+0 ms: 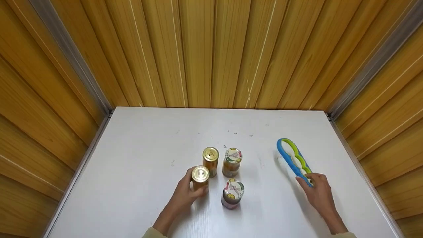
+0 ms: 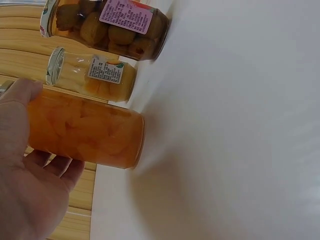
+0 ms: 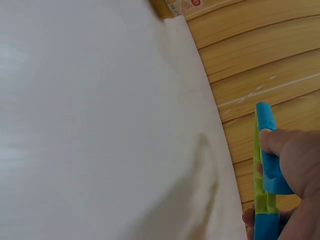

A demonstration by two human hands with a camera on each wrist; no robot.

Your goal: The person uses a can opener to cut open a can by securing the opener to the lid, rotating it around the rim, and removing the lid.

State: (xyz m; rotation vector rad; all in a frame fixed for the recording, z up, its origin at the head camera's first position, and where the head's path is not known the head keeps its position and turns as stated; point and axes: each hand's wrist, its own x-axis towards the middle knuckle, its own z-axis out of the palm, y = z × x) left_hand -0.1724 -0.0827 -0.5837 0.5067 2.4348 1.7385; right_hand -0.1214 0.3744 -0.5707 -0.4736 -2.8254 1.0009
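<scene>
My left hand (image 1: pixel 185 191) grips a glass jar (image 2: pixel 85 127) of orange fruit pieces with a gold lid (image 1: pixel 200 174). Its thumb and fingers lie on opposite sides of the glass; whether the base touches the table I cannot tell. Just behind stands a second gold-lidded jar (image 1: pixel 210 162). To the right are two jars with patterned lids: one with pale yellow fruit (image 2: pixel 112 80), the other with round dark fruit (image 2: pixel 112 37). Off to the right, my right hand (image 1: pixel 319 195) holds a blue and green jar opener (image 1: pixel 292 158) by one end, raised over the table.
A white table (image 1: pixel 138 165) carries the jars, with small dark marks on its surface. Wood-patterned panels (image 1: pixel 211 53) rise behind it and on both sides, with grey metal strips (image 1: pixel 72 56) at the corners.
</scene>
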